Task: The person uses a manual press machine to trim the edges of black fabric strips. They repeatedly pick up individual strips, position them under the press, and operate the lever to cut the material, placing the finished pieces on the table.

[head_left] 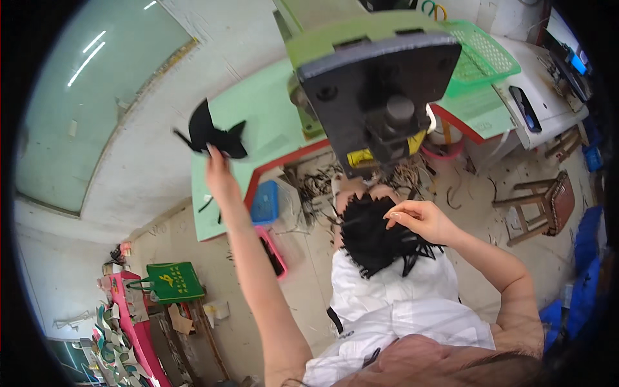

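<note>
My left hand (pixel 222 182) is stretched out over the green tabletop, its fingers closed on a black cut piece of material (pixel 209 132) with pointed ends. My right hand (pixel 422 220) hovers at my lap, thumb and fingers bent together; anything between them is too small to make out. Just beside and below it, a bunch of black pieces with jagged edges (pixel 374 235) lies across my lap. Between the hands and beyond them stands a green machine with a dark head (pixel 380 84), close to my knees.
The green table (pixel 274 97) has a red edge. A green plastic basket (pixel 474 55) and a phone (pixel 525 108) lie at the far right. Blue (pixel 264 203) and pink bins (pixel 274 255) stand below the table, left. Dark strips litter the floor. A wooden stool (pixel 548 203) stands right.
</note>
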{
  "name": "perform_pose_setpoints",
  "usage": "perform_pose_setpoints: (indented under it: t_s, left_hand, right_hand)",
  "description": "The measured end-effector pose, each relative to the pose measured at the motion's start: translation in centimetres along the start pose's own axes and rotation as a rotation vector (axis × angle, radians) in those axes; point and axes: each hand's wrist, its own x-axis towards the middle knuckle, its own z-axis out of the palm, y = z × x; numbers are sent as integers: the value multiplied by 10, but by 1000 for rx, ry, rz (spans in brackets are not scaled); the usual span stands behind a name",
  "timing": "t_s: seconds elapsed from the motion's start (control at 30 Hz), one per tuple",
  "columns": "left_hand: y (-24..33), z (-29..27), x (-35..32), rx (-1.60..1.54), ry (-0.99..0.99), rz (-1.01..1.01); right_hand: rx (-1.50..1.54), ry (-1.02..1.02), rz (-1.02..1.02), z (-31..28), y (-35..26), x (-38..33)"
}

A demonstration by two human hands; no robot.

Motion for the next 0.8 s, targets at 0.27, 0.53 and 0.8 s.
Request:
perform_pose_setpoints:
  t_s: [0.27,0.53,0.8]
  left_hand:
    - [-35,-13,12,1634,675,844]
    - [-57,36,-302,993,-930,316]
    - [-49,34,-338,932,-881,303]
  right_hand:
    - [175,-158,688,20,106,-71]
    - [547,94,741,47,122,-51]
    - [2,-27,612,32,103,-53]
